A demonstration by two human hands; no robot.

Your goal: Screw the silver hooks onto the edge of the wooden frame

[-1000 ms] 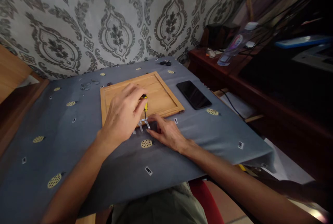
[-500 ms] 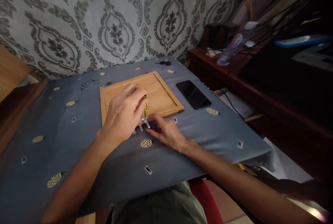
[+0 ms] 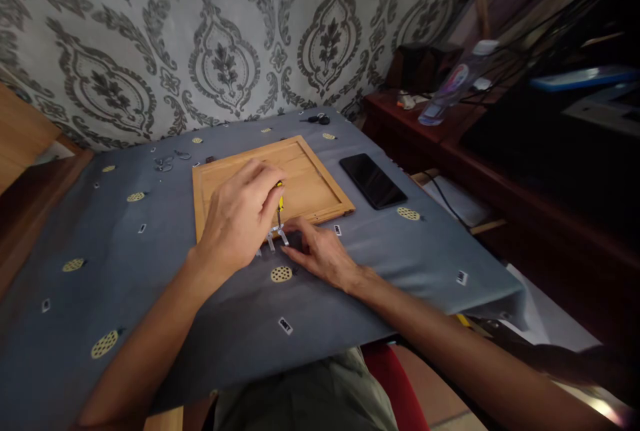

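Observation:
My left hand (image 3: 237,214), fingers closed at the top, grips a small screwdriver (image 3: 281,203) with a yellow and black handle. Its shaft points down at a silver metal hook piece (image 3: 274,236) on the near edge of a framed wooden panel (image 3: 295,184). The prongs of that piece stick out past the edge, over the cloth. From the right, my right hand (image 3: 320,254) holds the metal piece, index finger by the panel edge and thumb below near a prong. My left hand partly covers the panel and the left part of the metal piece.
A black phone (image 3: 373,181) lies right of the panel on the patterned grey tablecloth (image 3: 200,344). Keys (image 3: 318,119) rest behind it, thin metal rings (image 3: 170,161) at the left. A plastic bottle (image 3: 457,84) stands on the dark red desk (image 3: 400,114).
The screwdriver's handle looks slightly turned within my left fingers. Both hands, the panel and the metal piece stay in nearly the same place.

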